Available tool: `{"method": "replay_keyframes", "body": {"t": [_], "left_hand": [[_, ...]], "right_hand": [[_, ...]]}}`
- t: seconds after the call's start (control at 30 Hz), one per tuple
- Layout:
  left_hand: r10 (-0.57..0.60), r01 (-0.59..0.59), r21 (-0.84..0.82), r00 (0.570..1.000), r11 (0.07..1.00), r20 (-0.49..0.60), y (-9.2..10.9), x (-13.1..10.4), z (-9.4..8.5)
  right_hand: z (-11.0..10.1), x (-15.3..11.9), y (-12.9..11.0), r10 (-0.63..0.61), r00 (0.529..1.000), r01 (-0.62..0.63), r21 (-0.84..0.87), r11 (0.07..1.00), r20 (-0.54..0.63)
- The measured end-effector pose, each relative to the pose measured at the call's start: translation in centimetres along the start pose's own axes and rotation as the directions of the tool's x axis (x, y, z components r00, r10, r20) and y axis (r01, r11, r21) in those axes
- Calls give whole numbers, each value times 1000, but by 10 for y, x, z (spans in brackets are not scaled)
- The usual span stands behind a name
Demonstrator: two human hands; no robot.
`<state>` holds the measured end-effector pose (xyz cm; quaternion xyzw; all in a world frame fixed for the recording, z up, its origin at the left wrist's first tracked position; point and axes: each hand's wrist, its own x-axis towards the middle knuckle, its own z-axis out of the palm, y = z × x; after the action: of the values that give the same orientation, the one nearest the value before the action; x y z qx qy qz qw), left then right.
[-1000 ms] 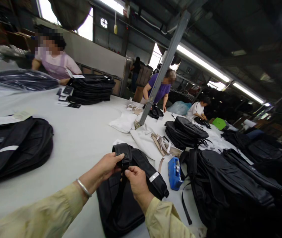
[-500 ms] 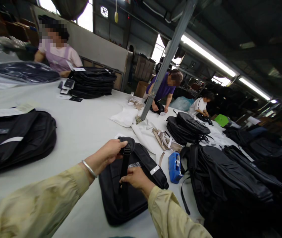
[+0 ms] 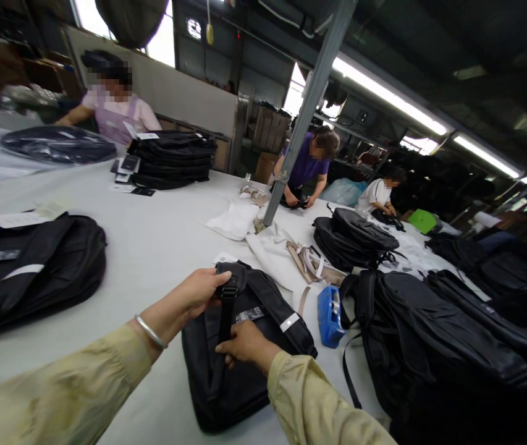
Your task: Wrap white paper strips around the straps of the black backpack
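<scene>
Black backpack is seen lying flat on the white table in the head view, directly in front of the person. Its strap is stretched taut between both hands. The buckle end at the top of the bag is pinched by the left hand, fingers closed around it, a silver bangle worn at the wrist. Lower down, the strap is gripped by the right hand, closed into a loose fist. A blue tape dispenser is placed just beside the bag, with a pile of black backpacks to the right. Other people are seen working across the table.
</scene>
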<state>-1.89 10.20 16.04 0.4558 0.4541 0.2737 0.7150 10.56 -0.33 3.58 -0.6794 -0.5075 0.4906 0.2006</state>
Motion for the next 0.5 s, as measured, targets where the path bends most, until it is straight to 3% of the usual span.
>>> {"method": "replay_keyframes", "body": {"t": [0.1,0.3,0.4,0.5], "left_hand": [[-36,35,29,999,999,7,-1,-4,1],[-146,144,130,989,981,5,-17,-36,-6],[-210,217,137,976,967,-61,-50,-60,-20],[-288,296,31,945,955,-153,-98,-84,-29]], "right_hand": [[-5,4,1,-81,992,63,-185,981,-93],[-12,13,9,-186,974,140,-301,943,-129],[-7,18,19,-259,947,184,-339,923,-190],[4,21,30,-388,880,275,-373,886,-274]]}}
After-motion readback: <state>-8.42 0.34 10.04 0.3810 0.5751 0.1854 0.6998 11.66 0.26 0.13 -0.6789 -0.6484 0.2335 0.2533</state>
